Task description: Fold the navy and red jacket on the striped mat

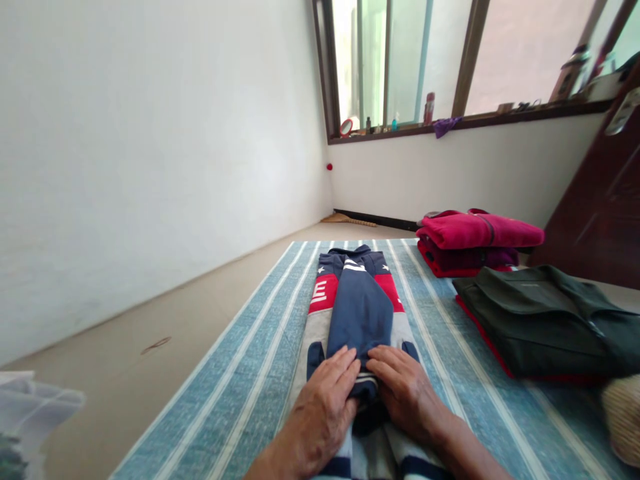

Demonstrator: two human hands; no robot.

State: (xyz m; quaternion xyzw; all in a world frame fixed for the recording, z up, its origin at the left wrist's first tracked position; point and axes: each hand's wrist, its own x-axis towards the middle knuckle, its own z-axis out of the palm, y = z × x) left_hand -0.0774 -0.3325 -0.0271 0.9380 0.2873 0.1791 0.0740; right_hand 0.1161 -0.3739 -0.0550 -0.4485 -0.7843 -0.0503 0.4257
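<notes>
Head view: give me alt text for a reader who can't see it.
Left hand and right hand press flat on a navy, red and grey jacket lying on a blue striped mat. To the right sit folded red garments and a dark green garment.

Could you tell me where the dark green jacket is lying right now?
The dark green jacket lies folded at the right, on the striped mat, just in front of the pink stack.

Striped blue mat (pixel 240 373) spreads across the floor. At two o'clock sits a stack of folded red clothes (pixel 477 241); at three o'clock, a dark green garment (pixel 545 319). Bottles line the windowsill (pixel 480 121) at one o'clock.
</notes>
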